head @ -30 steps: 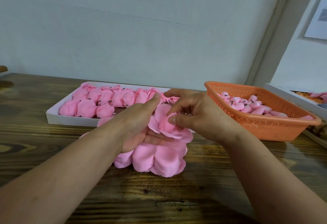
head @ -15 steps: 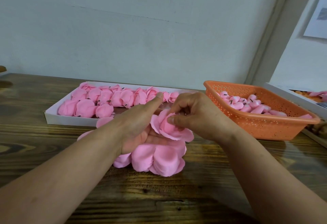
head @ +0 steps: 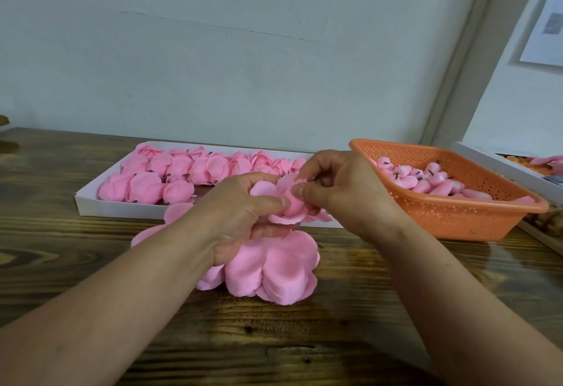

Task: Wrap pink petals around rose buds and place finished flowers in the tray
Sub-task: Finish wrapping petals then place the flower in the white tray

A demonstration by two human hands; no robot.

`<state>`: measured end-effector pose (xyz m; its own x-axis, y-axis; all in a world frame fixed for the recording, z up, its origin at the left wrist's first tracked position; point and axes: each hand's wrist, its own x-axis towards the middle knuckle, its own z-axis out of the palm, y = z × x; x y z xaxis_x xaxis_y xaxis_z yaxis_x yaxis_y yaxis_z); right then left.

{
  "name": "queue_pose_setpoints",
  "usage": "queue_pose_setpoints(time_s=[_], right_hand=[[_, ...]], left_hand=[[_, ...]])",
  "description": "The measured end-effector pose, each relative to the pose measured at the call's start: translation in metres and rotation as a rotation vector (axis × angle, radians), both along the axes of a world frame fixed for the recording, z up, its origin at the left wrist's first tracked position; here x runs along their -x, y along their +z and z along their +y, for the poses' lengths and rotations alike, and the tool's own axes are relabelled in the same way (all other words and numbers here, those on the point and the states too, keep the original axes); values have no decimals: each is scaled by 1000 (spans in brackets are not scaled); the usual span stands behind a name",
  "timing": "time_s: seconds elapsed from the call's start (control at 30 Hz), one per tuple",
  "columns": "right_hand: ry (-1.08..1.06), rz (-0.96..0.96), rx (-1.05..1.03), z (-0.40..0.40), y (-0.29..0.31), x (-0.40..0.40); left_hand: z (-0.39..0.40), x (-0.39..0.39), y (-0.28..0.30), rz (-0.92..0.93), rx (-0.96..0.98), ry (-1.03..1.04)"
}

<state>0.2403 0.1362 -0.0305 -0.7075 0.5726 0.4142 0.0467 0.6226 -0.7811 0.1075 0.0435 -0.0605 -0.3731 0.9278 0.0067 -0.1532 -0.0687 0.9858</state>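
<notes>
Both hands [head: 292, 202] pinch flower [head: 292, 202]; bud hidden under petals.

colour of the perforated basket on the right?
Orange; the basket shows in the head view, the only one, holding small pink buds.

No text, label or number can be read; the white paper sheet [head: 545, 20] on the far right wall shows only a blurred print.

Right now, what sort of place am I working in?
Probably a small craft workbench for artificial flowers: a white tray of finished pink roses, an orange basket of buds, and a stack of loose petals.
</notes>
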Motion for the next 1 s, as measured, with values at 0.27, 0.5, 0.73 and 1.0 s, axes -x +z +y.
queue_pose_setpoints(time_s=[0.27, 0.5, 0.73, 1.0], right_hand=[[-51, -34, 3, 3, -3, 3], [-62, -55, -6, 4, -3, 3], [-168, 48, -67, -5, -4, 9], [-184, 68, 22, -2, -6, 9]], left_hand=[[-1, -8, -2, 49, -19, 76], [-1, -9, -1, 59, 8, 102], [1, -11, -1, 30, -30, 188], [2, -11, -3, 10, -36, 249]])
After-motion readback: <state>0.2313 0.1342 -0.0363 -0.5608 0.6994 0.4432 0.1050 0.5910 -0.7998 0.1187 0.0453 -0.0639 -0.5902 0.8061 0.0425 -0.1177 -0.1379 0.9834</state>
